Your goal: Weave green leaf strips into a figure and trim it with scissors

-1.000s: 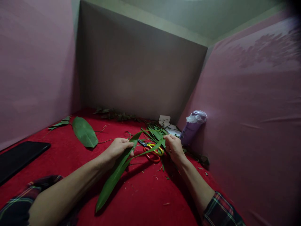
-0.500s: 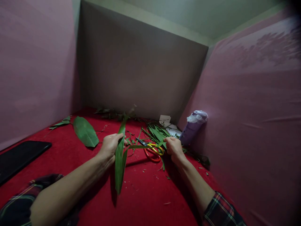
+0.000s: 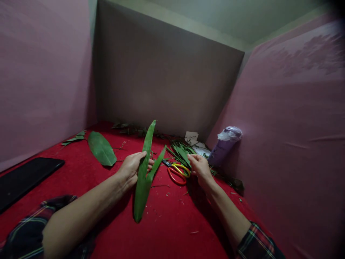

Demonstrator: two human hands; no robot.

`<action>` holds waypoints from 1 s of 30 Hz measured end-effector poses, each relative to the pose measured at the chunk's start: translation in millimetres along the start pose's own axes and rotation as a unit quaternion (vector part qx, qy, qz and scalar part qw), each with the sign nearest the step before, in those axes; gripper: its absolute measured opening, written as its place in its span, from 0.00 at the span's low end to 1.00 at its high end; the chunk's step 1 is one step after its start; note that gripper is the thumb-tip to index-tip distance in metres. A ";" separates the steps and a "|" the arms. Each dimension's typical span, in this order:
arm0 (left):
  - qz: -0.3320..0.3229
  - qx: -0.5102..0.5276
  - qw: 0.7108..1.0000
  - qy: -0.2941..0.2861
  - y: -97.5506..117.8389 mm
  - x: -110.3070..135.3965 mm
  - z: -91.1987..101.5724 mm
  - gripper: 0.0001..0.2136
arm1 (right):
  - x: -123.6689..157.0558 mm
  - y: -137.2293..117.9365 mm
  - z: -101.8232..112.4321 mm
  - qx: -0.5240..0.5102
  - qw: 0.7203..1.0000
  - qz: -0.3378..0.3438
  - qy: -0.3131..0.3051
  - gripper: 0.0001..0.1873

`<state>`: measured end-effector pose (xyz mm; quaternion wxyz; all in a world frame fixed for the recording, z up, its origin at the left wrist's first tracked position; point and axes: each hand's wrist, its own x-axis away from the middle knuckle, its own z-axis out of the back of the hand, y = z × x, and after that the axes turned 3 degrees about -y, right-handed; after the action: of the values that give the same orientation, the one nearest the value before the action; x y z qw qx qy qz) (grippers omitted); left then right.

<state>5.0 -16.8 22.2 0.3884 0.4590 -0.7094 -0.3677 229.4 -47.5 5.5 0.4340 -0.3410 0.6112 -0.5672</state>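
A long, narrow, glossy green leaf (image 3: 142,194) stands raised in front of the person, over a red cloth surface (image 3: 172,230), its long axis near upright and leaning slightly rightward at the top. It is split from above into a V: a wider part at the left and a slimmer green strip (image 3: 158,162) slanting up to the right, the two joined below. The left hand (image 3: 132,168) is the nearer one, grasping the wider part between thumb and fingers; some of its fingers show behind, inside the V.

The right hand (image 3: 201,168) is well to the right of the strip, its bent fingertips apart from the strip's free tip and beside a heap of cut green leaves (image 3: 180,150); I cannot tell whether they pinch anything. Between the hands, beyond the strip, lie black-bladed scissors with red and yellow handles (image 3: 172,167).
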 end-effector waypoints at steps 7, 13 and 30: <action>0.002 0.032 0.999 -0.019 1.6 0.0 -2.3 0.08 | 24.6 -9.0 -21.9 -0.005 0.991 -0.049 -0.124 0.14; 0.010 0.044 0.998 -0.032 0.2 1.3 -3.5 0.09 | 39.7 -10.5 -35.6 -0.060 0.961 -0.106 -0.249 0.12; 0.001 0.061 0.997 -0.050 -1.0 8.8 -9.1 0.08 | 59.6 -5.7 -52.2 0.054 0.943 -0.070 -0.322 0.22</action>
<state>10.9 -26.8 27.1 0.3241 0.4622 -0.7496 -0.3456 157.8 -81.6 1.5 0.5845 -0.5233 0.3826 -0.4880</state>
